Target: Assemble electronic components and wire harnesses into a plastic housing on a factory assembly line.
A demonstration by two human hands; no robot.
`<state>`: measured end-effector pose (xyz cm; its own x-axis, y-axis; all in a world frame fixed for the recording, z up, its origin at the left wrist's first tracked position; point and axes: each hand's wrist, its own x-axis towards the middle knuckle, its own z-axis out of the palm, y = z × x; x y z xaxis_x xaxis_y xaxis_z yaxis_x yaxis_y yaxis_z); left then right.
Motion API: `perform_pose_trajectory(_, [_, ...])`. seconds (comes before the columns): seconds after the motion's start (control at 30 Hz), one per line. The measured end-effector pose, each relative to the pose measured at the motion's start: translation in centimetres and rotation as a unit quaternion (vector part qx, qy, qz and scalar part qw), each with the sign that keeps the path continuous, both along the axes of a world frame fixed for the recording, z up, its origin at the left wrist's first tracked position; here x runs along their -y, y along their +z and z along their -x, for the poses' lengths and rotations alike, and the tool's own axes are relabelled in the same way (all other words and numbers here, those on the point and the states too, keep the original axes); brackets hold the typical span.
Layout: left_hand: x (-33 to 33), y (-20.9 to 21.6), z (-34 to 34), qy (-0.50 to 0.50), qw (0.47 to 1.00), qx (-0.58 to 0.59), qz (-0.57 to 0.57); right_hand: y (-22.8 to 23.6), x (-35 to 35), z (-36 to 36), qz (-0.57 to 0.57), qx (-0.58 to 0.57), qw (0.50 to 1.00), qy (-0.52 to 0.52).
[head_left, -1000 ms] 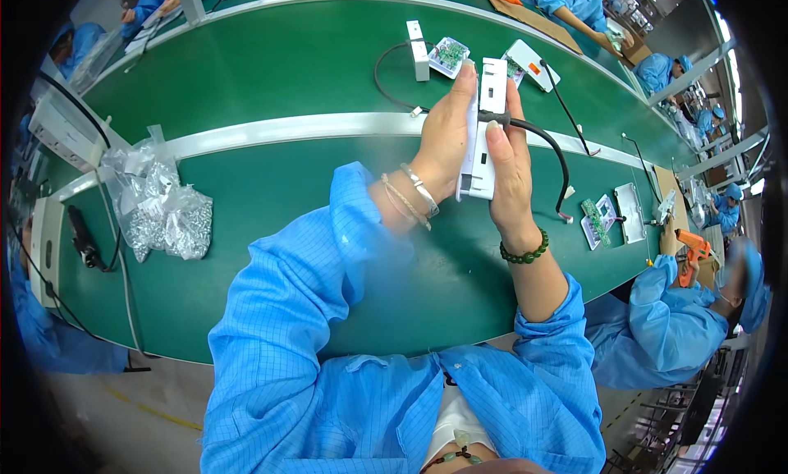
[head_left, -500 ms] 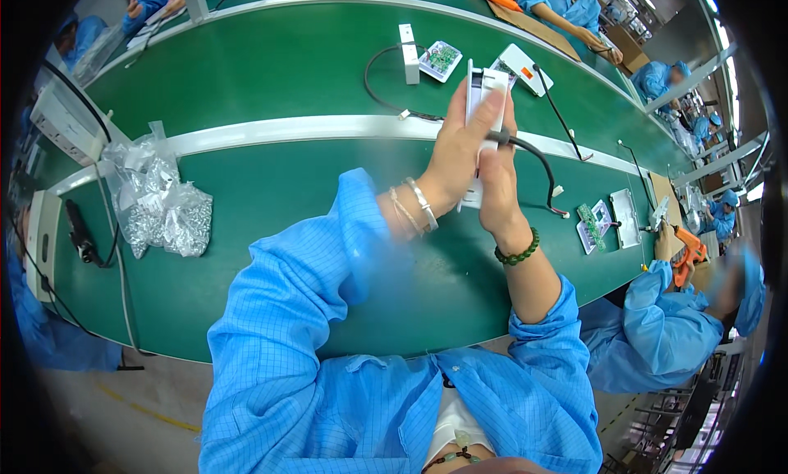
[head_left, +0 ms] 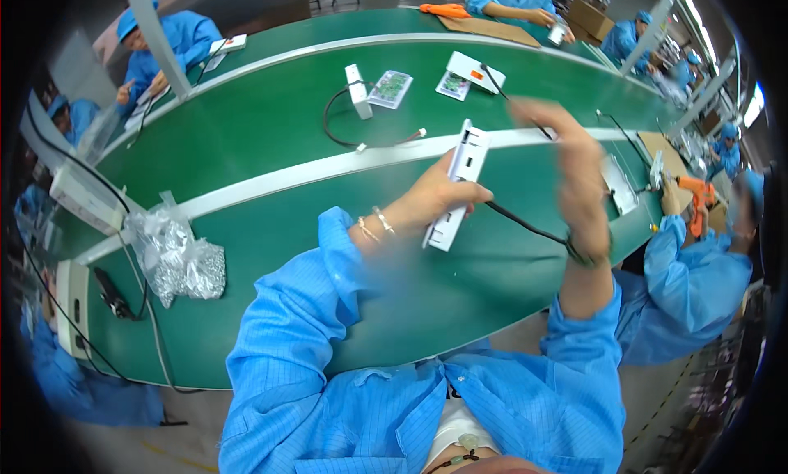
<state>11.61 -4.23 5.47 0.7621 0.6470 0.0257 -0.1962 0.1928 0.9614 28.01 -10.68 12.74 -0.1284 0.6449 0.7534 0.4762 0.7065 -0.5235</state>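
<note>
My left hand [head_left: 432, 198] grips a long white plastic housing [head_left: 469, 155] by its middle, with the thumb across the slotted face. The housing is held tilted above the green bench. From beside my thumb a black cable [head_left: 525, 223] runs out toward my right wrist. My right hand [head_left: 579, 166] is raised to the right, apart from the housing. Motion smears its fingers, so their pose and anything in them cannot be made out. An open white case [head_left: 621, 185] lies partly behind that hand.
Beyond the white rail [head_left: 320, 172] lie a white box [head_left: 358, 91] with a cable, a circuit board [head_left: 390, 89] and a white cover [head_left: 476, 70]. A clear bag of small metal parts [head_left: 187, 265] sits left. At right, a co-worker [head_left: 685, 285] has an orange power tool [head_left: 698, 196] nearby.
My right hand has left the housing and swung away to the right. The housing stays in my left hand, a little lower, with its slotted face showing. The view has shifted.
</note>
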Motion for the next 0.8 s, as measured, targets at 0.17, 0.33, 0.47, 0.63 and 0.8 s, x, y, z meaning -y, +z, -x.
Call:
perform_pose_trajectory(0.17, [2.5,2.3,-0.9,-0.013,0.999,0.013,-0.031,-2.2,-4.7,2.6,0.052,-0.045,0.993,0.099])
perform_pose_trajectory(0.33, [2.5,2.5,-0.8,0.079,0.997,0.015,0.008,-1.8,-7.0,4.0,-0.035,-0.060,0.996,0.065])
perform_pose_trajectory(0.47, [3.1,1.8,1.7,0.081,0.959,-0.089,-0.258,-3.3,-8.0,1.8,-0.044,-0.133,0.989,-0.053])
perform_pose_trajectory(0.63, [4.0,1.0,1.6,0.264,0.731,-0.230,-0.585,-2.3,-7.3,1.8,-0.056,-0.187,0.980,-0.038])
perform_pose_trajectory(0.8, [4.8,1.2,1.7,0.257,0.708,-0.277,-0.596,-2.8,-7.3,1.7,-0.035,-0.177,0.983,-0.040])
